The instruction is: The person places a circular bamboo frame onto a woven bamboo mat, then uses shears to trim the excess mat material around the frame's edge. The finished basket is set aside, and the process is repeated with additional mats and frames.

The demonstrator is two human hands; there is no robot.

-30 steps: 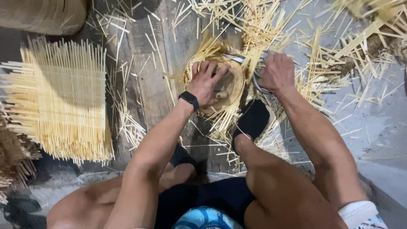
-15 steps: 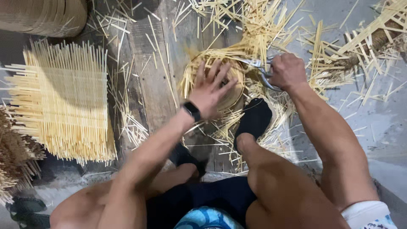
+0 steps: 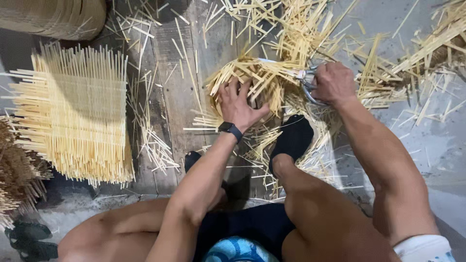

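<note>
My left hand (image 3: 239, 104), with a black watch on the wrist, presses flat with spread fingers on a small round woven basket (image 3: 257, 80) whose pale bamboo strips stick out around the rim. My right hand (image 3: 334, 82) grips the handles of metal shears (image 3: 296, 73); the blades reach left over the basket's far strips. My black-socked foot (image 3: 292, 137) rests just below the basket.
Cut bamboo strips (image 3: 310, 29) litter the wooden boards and grey floor. A flat woven bamboo mat (image 3: 73, 114) lies at the left, with a rolled woven bundle (image 3: 58, 17) at the top left. Dark sandals (image 3: 29, 237) sit at the bottom left.
The basket has turned under my left hand, which now lies flat on it with fingers spread. My right hand with the shears has shifted slightly against the strips.
</note>
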